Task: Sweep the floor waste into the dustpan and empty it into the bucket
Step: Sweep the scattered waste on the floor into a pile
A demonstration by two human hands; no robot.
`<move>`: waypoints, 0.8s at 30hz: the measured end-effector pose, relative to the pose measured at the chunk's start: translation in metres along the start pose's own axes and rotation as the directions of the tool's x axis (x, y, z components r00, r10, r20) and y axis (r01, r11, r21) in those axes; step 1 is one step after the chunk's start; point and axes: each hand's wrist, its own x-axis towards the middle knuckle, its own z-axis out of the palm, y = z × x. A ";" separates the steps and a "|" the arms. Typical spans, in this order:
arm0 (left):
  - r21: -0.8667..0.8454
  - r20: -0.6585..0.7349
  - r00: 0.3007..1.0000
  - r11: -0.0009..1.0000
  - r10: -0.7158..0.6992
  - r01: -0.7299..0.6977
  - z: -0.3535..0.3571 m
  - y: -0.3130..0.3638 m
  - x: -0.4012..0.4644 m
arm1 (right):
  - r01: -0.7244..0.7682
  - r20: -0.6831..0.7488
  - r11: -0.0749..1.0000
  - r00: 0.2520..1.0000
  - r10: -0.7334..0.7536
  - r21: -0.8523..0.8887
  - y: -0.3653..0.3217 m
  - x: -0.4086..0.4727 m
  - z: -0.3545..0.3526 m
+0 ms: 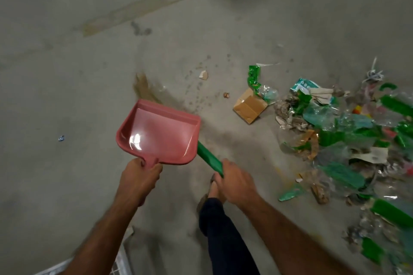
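My left hand (139, 177) clamps the handle of the empty pink dustpan (159, 133); my right hand (234, 182) wraps the green broom handle (209, 158), which runs under the pan to blurred bristles (145, 88). Waste (348, 138) lies heaped on the concrete floor (67, 73), right.

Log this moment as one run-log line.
left hand: grip on pink dustpan handle, pan empty | right hand: grip on green broom handle | waste pile: on floor, right | bucket: not seen
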 end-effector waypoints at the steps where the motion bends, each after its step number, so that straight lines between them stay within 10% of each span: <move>1: 0.006 -0.006 1.000 1.000 -0.003 0.003 -0.003 0.005 0.008 | 0.011 0.013 1.000 1.000 -0.011 -0.009 -0.023 0.022 -0.002; 12: 0.194 0.070 0.995 0.978 0.068 -0.081 -0.015 0.075 0.093 | -0.373 0.159 0.882 0.927 0.340 0.287 -0.024 0.119 -0.023; 24: 0.400 0.341 0.932 0.879 0.122 -0.262 0.035 0.162 0.113 | -0.657 0.182 0.393 0.630 0.755 0.644 0.085 -0.027 0.025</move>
